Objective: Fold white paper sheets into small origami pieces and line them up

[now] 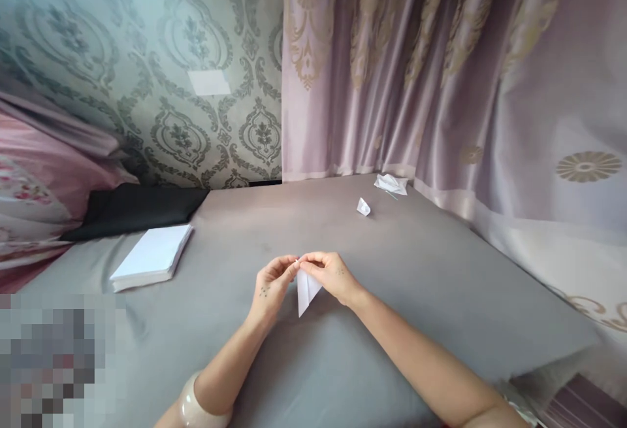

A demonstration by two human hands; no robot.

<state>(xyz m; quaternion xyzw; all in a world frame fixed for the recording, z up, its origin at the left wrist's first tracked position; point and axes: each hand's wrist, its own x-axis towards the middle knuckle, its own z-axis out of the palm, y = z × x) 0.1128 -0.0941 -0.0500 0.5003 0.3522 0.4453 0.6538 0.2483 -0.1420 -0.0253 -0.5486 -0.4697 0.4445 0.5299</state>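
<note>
Cream-white and glossy, a wide bangle (204,405) sits around the left forearm, at the lower edge of the view. Farther along this arm, the left hand (271,284) pinches the top of a folded white sheet of paper (307,292) between thumb and fingers. The right hand (333,278) grasps the same top end from the other side, so the fingertips of both hands meet there, closed on the paper. This paper hangs below the fingers as a pointed shape, over the middle of a smooth grey cloth-covered surface (392,284); whether its lower tip touches the cloth, I cannot tell. To the left of the hands lies a thick stack of white paper sheets (151,255), and just behind it is a folded black cloth (142,209). Farther to the right, a small folded white paper piece (363,207) rests near a crumpled white bundle (390,183). Behind the surface hang mauve curtains with gold patterns (382,55), beside a pale wall with grey-green ornaments (186,134).
</note>
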